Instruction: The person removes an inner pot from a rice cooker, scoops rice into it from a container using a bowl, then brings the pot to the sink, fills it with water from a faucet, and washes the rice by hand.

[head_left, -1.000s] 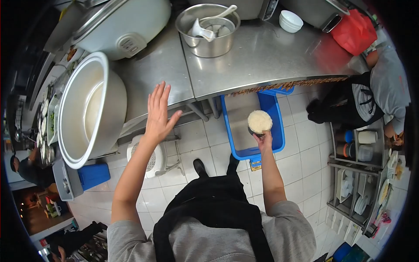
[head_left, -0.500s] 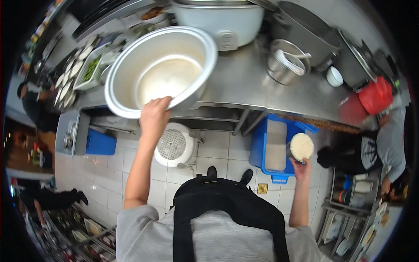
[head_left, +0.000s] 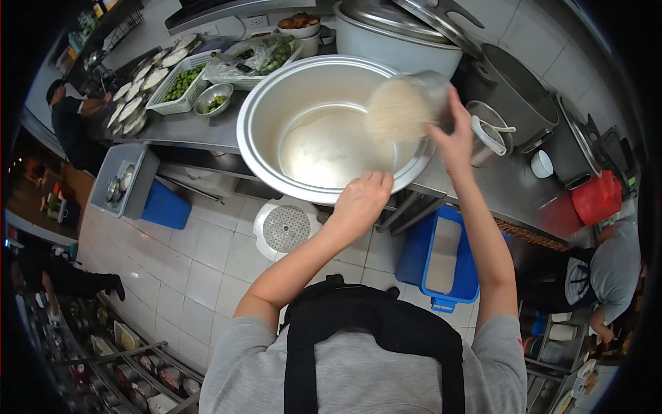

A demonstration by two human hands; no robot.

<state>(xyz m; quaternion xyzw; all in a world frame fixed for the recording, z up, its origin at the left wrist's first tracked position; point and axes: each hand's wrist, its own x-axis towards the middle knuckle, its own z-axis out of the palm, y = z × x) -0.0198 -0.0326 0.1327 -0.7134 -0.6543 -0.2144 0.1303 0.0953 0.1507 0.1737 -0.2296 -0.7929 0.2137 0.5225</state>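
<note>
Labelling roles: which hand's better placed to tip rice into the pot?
Right, likely: right hand holds the container, rice at its mouth, tilted over the pot; left hand grips the pot's rim.

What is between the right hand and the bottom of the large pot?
In the head view, a tilted cup and blurred rice at its mouth.

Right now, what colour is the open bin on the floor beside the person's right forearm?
Blue; the bin shows in the head view.
</note>
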